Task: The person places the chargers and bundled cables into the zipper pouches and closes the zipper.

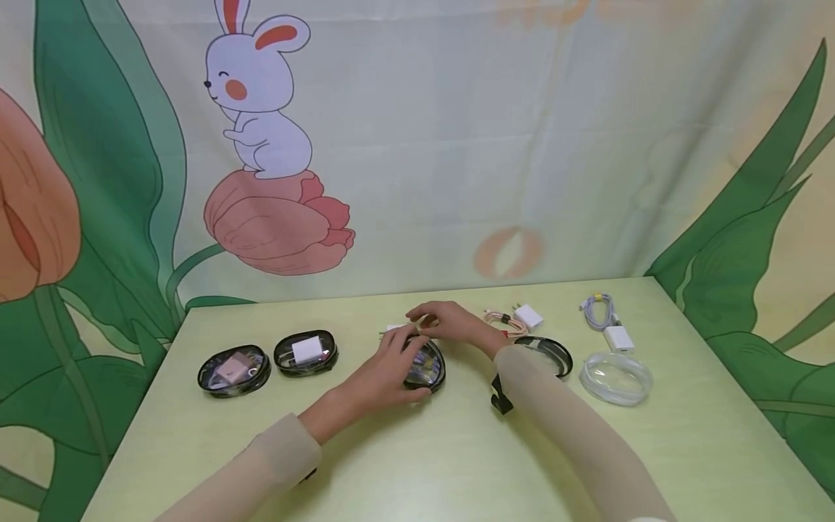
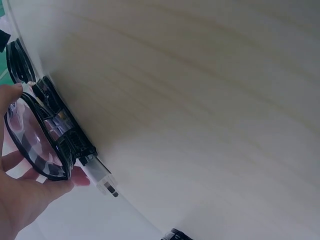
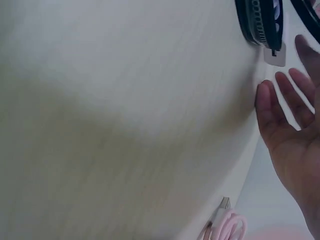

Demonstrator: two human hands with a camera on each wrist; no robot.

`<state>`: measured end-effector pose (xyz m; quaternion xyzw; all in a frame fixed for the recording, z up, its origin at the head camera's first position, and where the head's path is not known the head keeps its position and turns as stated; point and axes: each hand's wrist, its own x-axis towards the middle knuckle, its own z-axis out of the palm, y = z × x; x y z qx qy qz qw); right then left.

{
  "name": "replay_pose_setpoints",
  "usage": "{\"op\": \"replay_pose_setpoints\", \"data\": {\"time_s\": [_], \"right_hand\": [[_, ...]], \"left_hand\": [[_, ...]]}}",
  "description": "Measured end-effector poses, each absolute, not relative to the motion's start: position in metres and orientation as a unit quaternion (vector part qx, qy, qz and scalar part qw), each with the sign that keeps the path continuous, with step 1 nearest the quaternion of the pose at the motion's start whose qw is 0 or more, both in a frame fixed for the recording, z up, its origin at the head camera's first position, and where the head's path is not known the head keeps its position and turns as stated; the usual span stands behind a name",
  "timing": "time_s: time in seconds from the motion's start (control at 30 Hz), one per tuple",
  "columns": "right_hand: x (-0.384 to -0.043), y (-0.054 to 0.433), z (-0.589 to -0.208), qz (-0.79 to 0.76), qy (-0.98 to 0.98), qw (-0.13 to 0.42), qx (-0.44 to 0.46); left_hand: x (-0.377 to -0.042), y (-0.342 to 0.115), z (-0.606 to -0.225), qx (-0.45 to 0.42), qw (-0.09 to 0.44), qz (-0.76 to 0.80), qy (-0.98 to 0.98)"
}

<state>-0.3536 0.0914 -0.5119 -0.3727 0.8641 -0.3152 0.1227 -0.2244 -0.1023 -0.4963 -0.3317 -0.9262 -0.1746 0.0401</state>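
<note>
My left hand [image 1: 385,373] grips a clear oval case [image 1: 430,366] with a black rim, near the table's back half. In the left wrist view its lid [image 2: 37,137] stands raised from the base, with the thumb and fingers around the lid's edges. A white charger [image 2: 98,174] lies against the base's far side. My right hand [image 1: 453,322] hovers just behind the case, fingers loosely bent. Nothing sits between those fingers in the right wrist view, where the black-edged case [image 3: 260,22] and charger [image 3: 275,56] appear just past the fingertips.
Left stand two black-rimmed cases, one with a pink charger [image 1: 233,368], one with a white charger [image 1: 308,350]. Right are a pinkish cable [image 1: 505,321], a white plug [image 1: 528,317], another black-rimmed case [image 1: 551,353], a lavender cable [image 1: 596,312], a white adapter [image 1: 618,338] and a clear case [image 1: 615,378].
</note>
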Motion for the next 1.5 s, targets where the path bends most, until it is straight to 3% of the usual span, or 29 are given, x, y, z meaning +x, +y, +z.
{"op": "replay_pose_setpoints", "data": {"time_s": [0.33,0.77,1.1,1.5], "right_hand": [[-0.359,0.078,-0.514,-0.285,0.867,0.119,-0.390],[-0.372,0.094,-0.520,-0.289,0.890,0.084,-0.342],[-0.375,0.102,-0.521,-0.337,0.878,0.117,-0.317],[-0.376,0.097,-0.527,-0.344,0.880,0.102,-0.312]], "left_hand": [[-0.222,-0.103,-0.498,-0.338,0.053,-0.170,-0.924],[-0.222,-0.103,-0.500,-0.328,0.049,-0.177,-0.927],[-0.223,-0.103,-0.499,-0.319,0.041,-0.165,-0.933],[-0.224,-0.106,-0.499,-0.327,0.041,-0.155,-0.931]]}}
